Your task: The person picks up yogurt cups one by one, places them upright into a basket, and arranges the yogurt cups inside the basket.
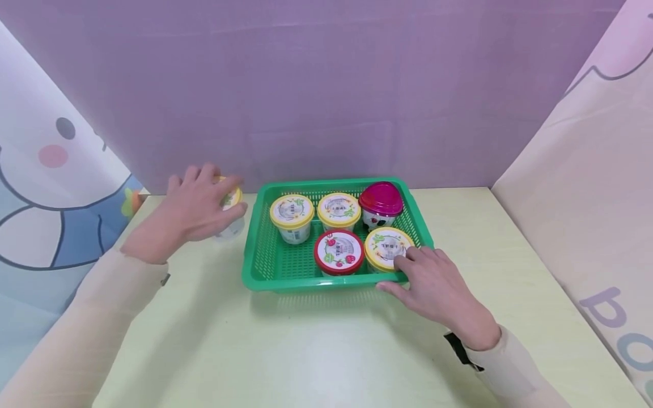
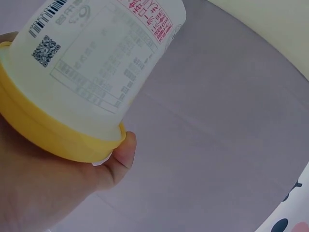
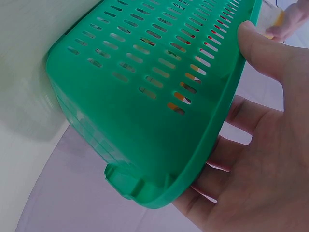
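Left of the basket, my left hand holds a translucent plastic cup with a yellow lid, gripping it from above by the lid. Printed text, a barcode and a QR code show on that cup's side in the left wrist view. My right hand pinches the front right rim of a green plastic basket, thumb on the outer side. Inside stand two yellow-lidded cups at the back, a cup with a magenta domed lid, a red-lidded cup and another yellow-lidded cup by the right fingers.
The basket stands on a pale wooden table, near its back edge. A purple cloth wall rises behind. Cartoon-printed cloths hang on the left and the right.
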`<state>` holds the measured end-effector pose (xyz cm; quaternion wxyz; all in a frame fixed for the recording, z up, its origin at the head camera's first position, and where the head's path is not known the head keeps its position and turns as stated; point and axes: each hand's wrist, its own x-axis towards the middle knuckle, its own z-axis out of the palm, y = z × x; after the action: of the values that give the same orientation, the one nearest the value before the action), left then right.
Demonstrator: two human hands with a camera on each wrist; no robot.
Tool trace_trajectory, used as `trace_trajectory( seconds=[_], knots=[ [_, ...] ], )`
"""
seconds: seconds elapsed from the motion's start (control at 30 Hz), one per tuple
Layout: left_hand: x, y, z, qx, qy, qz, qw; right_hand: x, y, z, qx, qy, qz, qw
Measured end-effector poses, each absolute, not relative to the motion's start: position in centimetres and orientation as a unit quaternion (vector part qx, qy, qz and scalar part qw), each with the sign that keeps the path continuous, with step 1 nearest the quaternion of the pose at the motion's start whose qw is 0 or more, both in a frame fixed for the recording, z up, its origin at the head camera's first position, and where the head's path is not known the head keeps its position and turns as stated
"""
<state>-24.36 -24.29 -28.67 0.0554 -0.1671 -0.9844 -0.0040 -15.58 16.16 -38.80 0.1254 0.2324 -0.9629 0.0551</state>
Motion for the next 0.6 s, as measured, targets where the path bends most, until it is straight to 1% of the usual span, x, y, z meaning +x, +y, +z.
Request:
trace_trajectory(
  seconds=[0.4, 0.6],
  knots=[
    [-23.8, -22.8, -27.5, -0.188, -0.981, -0.012, 0.042, -15.6, 16.2, -38.9, 0.232, -0.963, 0.053, 0.125],
    [-23.5, -21.9, -27.1, -0.204, -0.978, -0.022, 0.046, -15.6, 16.2, -38.8, 0.231, -0.963, 0.053, 0.125]
  ],
)
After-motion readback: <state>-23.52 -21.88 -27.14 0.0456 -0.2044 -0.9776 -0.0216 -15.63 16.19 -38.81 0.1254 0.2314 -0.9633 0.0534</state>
